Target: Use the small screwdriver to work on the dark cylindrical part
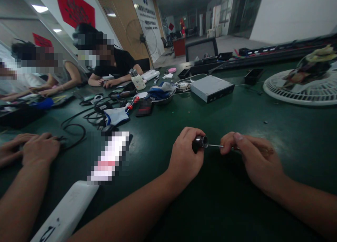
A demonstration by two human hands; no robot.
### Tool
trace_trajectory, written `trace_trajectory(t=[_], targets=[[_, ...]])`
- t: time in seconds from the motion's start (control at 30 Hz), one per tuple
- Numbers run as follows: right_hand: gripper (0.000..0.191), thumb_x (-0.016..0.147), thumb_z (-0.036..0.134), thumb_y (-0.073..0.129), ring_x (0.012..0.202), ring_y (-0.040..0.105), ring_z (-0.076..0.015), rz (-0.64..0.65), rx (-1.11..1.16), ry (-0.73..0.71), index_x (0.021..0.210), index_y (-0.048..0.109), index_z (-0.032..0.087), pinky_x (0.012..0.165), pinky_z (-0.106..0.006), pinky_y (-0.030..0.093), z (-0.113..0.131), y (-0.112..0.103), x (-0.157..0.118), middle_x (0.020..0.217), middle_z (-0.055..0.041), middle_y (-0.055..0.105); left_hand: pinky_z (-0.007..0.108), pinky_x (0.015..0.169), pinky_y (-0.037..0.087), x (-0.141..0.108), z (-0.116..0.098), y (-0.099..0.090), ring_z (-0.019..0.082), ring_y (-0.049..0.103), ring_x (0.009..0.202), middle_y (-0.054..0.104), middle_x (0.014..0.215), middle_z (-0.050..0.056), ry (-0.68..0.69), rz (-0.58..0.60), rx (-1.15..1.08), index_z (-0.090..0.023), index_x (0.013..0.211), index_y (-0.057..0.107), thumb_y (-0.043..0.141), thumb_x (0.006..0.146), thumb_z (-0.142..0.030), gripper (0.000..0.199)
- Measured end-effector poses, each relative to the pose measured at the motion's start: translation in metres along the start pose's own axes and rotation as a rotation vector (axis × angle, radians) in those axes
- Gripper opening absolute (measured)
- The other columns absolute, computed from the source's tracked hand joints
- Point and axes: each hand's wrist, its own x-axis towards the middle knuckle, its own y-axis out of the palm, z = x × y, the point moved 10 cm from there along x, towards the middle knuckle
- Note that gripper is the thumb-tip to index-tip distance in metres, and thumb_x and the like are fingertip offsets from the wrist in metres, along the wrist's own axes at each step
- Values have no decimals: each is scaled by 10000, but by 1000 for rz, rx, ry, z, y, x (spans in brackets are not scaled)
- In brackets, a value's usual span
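My left hand (pixel 184 154) is closed around a dark, hollow cylindrical part (pixel 201 141), its round open end facing right. A screwdriver (pixel 216 146) is in my right hand (pixel 259 159), the fingers wrapped round its handle, which is mostly hidden. Its thin metal shaft points left and meets the rim of the cylindrical part; whether the tip touches or only passes in front of it I cannot tell. Both hands are just above the dark green table (pixel 223 119).
Left of me lie a lit phone (pixel 112 156) and a long white case (pixel 68 208), near another person's hands (pixel 39 147). Farther back are cables (pixel 92 112), a cloth-filled bowl (pixel 162 93), a grey metal box (pixel 210 87) and a white fan grille (pixel 297 86). Other people sit at left.
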Motion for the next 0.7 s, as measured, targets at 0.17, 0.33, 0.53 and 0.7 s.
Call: trace_trajectory(t=[0.17, 0.33, 0.53, 0.7], targets=[[453, 996, 519, 443, 784, 665, -224, -68, -66, 74, 747, 711, 252, 662, -353, 511, -5, -5, -1, 777, -43, 701, 340, 798, 511, 0, 2, 0, 170, 593, 927, 639, 1013, 14, -17, -2, 4, -212, 1001, 614, 624, 790, -17, 287], [504, 997, 508, 439, 751, 657, -216, -18, -2, 45, 645, 675, 236, 709, -364, 514, -3, 0, 1, 734, -43, 693, 364, 826, 524, -1, 2, 3, 184, 603, 955, 647, 1043, 21, -13, 28, -5, -219, 1014, 623, 631, 788, -19, 302], [438, 996, 490, 459, 764, 657, -215, -52, -41, 108, 714, 688, 245, 691, -351, 497, -10, -4, 0, 735, -31, 689, 387, 841, 537, -1, 2, 4, 193, 612, 968, 655, 1063, 28, -5, 35, -20, -227, 1038, 628, 631, 811, -45, 291], [494, 1000, 467, 450, 749, 652, -199, -36, 118, 76, 616, 648, 228, 744, -353, 499, -11, -1, 4, 717, -37, 682, 366, 844, 528, -1, 3, 7, 179, 606, 970, 649, 1072, 17, -7, 54, -32, -228, 1042, 628, 633, 809, -35, 303]])
